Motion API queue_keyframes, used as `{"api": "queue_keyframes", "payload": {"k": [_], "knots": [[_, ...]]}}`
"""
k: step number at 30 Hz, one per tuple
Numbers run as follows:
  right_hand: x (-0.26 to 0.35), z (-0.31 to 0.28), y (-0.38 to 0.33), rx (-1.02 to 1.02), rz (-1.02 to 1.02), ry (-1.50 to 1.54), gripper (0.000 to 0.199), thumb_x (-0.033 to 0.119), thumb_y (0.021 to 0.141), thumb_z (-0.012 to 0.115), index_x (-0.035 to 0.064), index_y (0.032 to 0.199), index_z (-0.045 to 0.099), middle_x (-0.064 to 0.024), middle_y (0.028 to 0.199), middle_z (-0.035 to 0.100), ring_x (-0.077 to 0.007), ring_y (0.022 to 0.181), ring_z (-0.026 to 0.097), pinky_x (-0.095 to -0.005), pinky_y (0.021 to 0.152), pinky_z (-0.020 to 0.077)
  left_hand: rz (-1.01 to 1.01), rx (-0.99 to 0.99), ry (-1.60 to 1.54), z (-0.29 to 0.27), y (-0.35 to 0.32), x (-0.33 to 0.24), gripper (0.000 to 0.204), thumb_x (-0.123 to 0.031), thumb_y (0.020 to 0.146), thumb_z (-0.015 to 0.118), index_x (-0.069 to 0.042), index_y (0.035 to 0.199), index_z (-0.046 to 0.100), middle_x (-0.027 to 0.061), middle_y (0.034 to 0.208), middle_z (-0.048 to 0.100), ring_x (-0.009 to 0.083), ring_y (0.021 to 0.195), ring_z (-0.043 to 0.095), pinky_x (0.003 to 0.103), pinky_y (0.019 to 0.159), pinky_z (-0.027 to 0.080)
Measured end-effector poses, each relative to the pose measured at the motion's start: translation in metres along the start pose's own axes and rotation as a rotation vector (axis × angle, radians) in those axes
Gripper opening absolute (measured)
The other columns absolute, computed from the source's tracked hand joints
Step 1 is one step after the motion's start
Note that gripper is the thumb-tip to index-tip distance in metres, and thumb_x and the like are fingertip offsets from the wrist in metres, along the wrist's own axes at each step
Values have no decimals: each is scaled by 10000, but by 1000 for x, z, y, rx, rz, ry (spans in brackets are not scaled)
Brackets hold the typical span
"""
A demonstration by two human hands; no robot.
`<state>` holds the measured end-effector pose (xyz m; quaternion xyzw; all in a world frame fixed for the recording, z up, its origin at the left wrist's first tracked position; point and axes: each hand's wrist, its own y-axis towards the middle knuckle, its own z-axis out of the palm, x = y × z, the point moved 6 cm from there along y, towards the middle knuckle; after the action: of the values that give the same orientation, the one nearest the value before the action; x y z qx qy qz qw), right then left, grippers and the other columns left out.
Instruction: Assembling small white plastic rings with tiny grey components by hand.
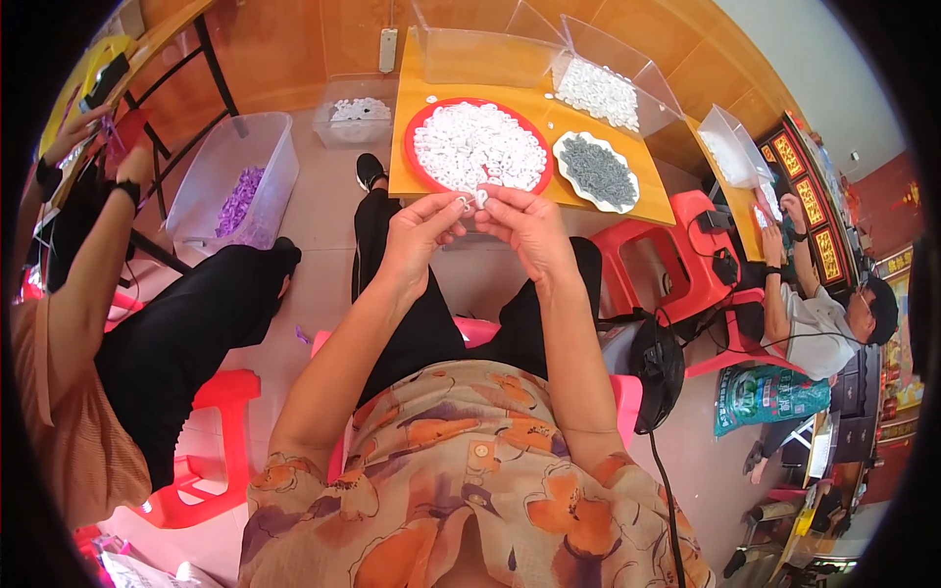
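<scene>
Both forearms reach up from the lower edge past the flowered shirt (480, 441), slanting inward above the black trousers (412, 328), with a gap between the wrists. The left hand (423, 230) pinches a small white piece (464, 203) narrowly between thumb and forefinger, its other fingers curled. The right hand (529, 230) mirrors it, thumb and forefinger closed on a white loop-shaped piece (480, 199). The fingertips nearly meet; whether the two pieces touch I cannot tell. They sit in view at the near rim of a round red tray (411, 162) heaped with white pieces (475, 142). Right of it on the wooden table (527, 99), near its edge, stands a scalloped white plate (632, 193) of grey pieces (598, 169); behind, a clear plastic bin (655, 93) holds more white ones
</scene>
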<state>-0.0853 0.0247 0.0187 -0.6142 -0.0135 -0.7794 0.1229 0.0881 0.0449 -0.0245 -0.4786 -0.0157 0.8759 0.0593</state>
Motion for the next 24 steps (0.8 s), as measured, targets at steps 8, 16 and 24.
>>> {"api": "queue_keyframes", "payload": {"k": [8,16,24], "knots": [[1,-4,-13,-22,8,90,323,54,1003,733,-70,1300,708,-118,1086,777,-144,911,748,-297,847,635,25,19,12,10,-3,3,232,-133,1042,719,-15,1237,760,30,1011,783,68,810,656,211,750,510],[-3,-6,-13,-38,15,135,323,61,995,747,-48,1298,716,-89,1054,769,-133,893,737,-290,822,630,40,32,1,9,-2,5,234,-145,1029,736,-22,1226,764,40,1038,792,73,816,656,218,747,499],[0,-7,-14,-90,-88,90,253,43,991,731,-28,1234,746,-90,1032,782,-138,861,741,-262,787,612,34,34,-66,12,-2,2,236,-142,1072,669,-20,1264,731,53,1149,776,110,995,706,256,889,544]]}}
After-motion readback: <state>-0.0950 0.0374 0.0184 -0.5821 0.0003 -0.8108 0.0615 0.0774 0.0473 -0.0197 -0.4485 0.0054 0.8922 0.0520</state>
